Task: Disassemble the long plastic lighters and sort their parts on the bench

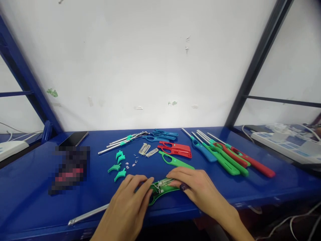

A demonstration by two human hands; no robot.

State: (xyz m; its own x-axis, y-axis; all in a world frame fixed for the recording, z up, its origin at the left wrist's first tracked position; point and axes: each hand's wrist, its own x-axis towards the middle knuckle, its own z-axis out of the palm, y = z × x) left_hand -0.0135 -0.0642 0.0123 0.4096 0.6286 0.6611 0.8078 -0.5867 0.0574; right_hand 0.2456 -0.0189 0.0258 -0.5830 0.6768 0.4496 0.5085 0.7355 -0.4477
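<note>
Gripping with right hand point(198, 184), thumb and fingers clamped on one end of green half-shell point(168, 190), open side up, near front edge of blue table point(100, 187). Touching opposite end with left hand point(130, 201), fingertips drawn close together; cannot tell whether clamped on the shell or on something inside. Showing between both hands: clear tank point(165, 181) and white wire point(158, 187), within the shell's rim. Emerging at left from behind left hand, metal tube point(87, 214), pointing toward the front-left edge.

Just beyond the hands, another green half-shell point(177, 162), near right knuckles and leaving little room there. Farther back, red half-shells point(175, 149), then blue half-shells point(160, 135) close to rear edge. Ahead of left hand, teal triggers point(120, 174), tiny pale bits point(127, 164) and loose clear tanks point(151, 152). Behind those, wired metal tubes point(120, 143). Off right, fanned lighters point(253, 164), with blue tabletop between them and right wrist. Off left, a wider blue stretch before pixelated dark object point(69, 170) and phone point(74, 139).
</note>
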